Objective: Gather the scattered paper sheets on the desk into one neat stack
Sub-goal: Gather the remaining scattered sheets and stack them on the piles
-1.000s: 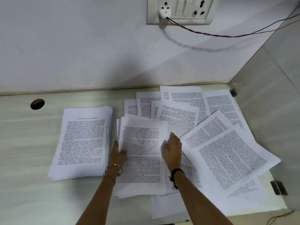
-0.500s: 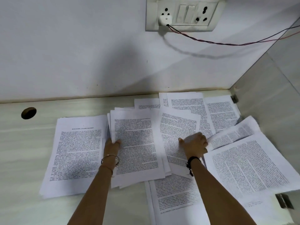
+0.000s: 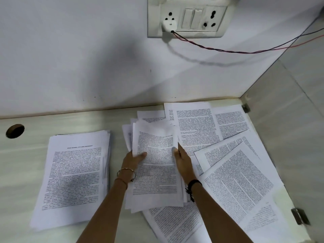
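A bundle of printed sheets (image 3: 155, 165) is held between both hands at the middle of the desk, its far end lifted and bowed. My left hand (image 3: 131, 160) grips its left edge, thumb on top. My right hand (image 3: 182, 160) grips its right edge. A neat stack of printed pages (image 3: 75, 174) lies flat to the left. Scattered sheets (image 3: 236, 174) overlap across the right half of the desk, reaching the back corner and the front edge. More loose sheets (image 3: 175, 223) lie under my right forearm.
The pale desk (image 3: 22, 172) meets a white back wall and a grey side panel on the right. A round cable hole (image 3: 14, 131) sits at far left. A socket plate (image 3: 186, 17) with a plugged wire (image 3: 245, 52) hangs above. Metal brackets (image 3: 299, 216) sit at the right edge.
My right hand left the loose sheets on the right and came back to the bundle's right edge. Both hands now grip the bundle, which is narrower, squared up and raised at its far end.
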The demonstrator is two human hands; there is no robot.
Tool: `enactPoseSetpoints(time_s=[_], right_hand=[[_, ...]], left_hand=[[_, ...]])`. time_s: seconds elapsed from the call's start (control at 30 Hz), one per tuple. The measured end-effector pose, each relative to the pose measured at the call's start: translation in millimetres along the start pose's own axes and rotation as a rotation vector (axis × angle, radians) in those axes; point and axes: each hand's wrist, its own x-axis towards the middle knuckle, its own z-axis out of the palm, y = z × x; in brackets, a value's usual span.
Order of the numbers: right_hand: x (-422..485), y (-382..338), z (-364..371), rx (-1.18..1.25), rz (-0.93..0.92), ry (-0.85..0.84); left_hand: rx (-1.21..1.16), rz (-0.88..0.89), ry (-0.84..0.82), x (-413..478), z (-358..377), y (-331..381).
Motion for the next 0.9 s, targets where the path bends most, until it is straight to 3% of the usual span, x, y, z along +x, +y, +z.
enactPoseSetpoints(time_s=[0.1,0.2,0.43,0.6,0.73,0.9], right_hand=[[-9.0,-11.5,-0.4,0.148,0.052,0.076],[-18.4,-9.1,-4.9,0.239,0.003,-0.033],[-22.1,23.8,-37.8,-0.179,-0.037,-0.264],[-14.0,24.7,-45.9,-0.57,-0.07,-0.368],[-29.1,19.1,-33.4,-0.353,-0.12,-0.253],[-58.5,29.1,-14.8,-0.258,-0.09,-0.388]], left_hand=[[0.056,0.039,0.133,-8.1,1.0,-2.6],[0.062,0.105,0.196,-14.1,-2.3,-3.2],[-0.049,0.153,0.329,-27.0,-49.0,-5.3],[-0.183,0.128,0.334,-40.9,-82.2,-21.8],[-0.206,0.183,0.35,-51.2,-96.9,-28.0],[-0.286,0.264,0.445,-68.3,-92.9,-26.9]])
